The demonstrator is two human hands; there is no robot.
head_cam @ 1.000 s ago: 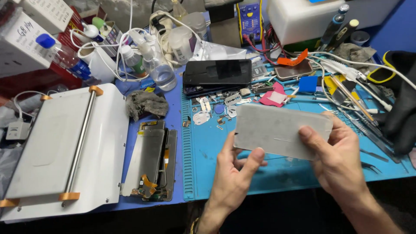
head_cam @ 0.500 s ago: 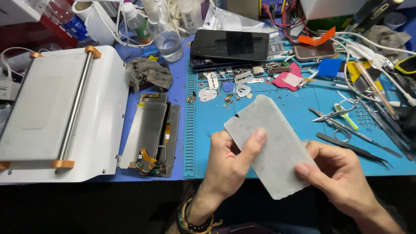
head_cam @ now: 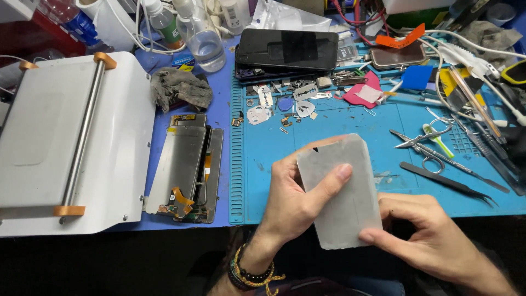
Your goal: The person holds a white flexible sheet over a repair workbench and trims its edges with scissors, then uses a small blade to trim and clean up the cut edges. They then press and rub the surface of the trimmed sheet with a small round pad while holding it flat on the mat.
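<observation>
Both hands hold a grey rectangular panel (head_cam: 341, 192) just above the near edge of the blue work mat (head_cam: 350, 126), the landmark for everything here. The panel is tilted, its top corner towards the mat's middle and its lower end hanging over the dark space in front of the mat. The left hand (head_cam: 296, 197) grasps it from the left, palm behind the panel and thumb pressed flat across its face near the upper right edge. The right hand (head_cam: 427, 230) pinches the lower right corner, thumb tip on the face and the other fingers curled behind; both hands are closed on the panel, neither is free. The left wrist wears beaded bracelets (head_cam: 252, 271). On the mat's far edge lies a black phone (head_cam: 287, 49), screen up, with small metal parts (head_cam: 274, 104) scattered just in front of it. Towards the mat's right side lie scissors (head_cam: 427, 140) and black tweezers (head_cam: 446, 181), well apart from the hands. Just left of the mat, touching its edge, lies a stack of dismantled phone screens (head_cam: 183, 167) with orange flex cables. Further left of that stands a white machine (head_cam: 66, 142) with a metal roller bar, and beyond the screens lies a crumpled grey cloth (head_cam: 181, 87). Clear plastic bottles (head_cam: 205, 38) stand beyond the mat's far left corner.
</observation>
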